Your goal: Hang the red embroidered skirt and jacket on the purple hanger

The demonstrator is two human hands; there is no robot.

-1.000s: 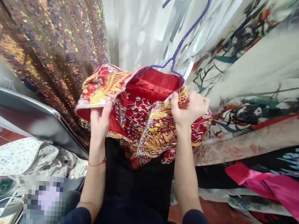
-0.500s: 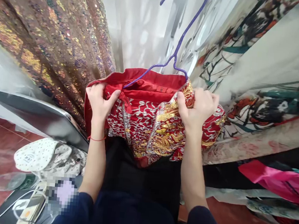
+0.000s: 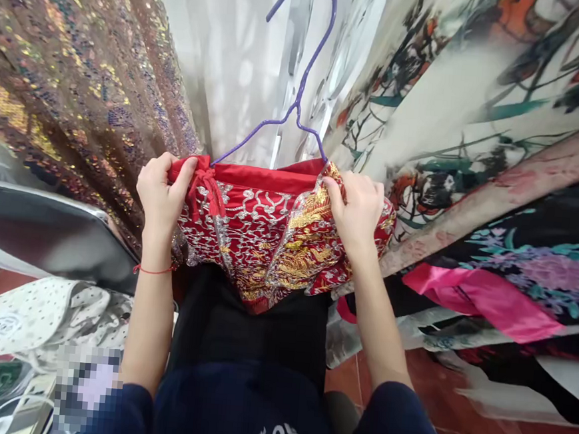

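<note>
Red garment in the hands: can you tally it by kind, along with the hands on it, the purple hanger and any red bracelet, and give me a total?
Hands: 2, the left hand and the right hand, both gripping the garment
Garment: 1, red
Hanger: 1, purple
Bracelet: 1, red, on the left wrist
Total: 5

Red cloth garment, silver and gold embroidery: raised, rough, metallic glint. Its plain red band, smooth, faint sheen. Slim purple wire-shaped hanger: smooth, slightly glossy, plastic-coated to my eye. Brownish-gold hanging cloth: rough, glittering sequins. Bright pink cloth strip: slick, satin-like. Flat black panel: smooth, glossy.
</note>
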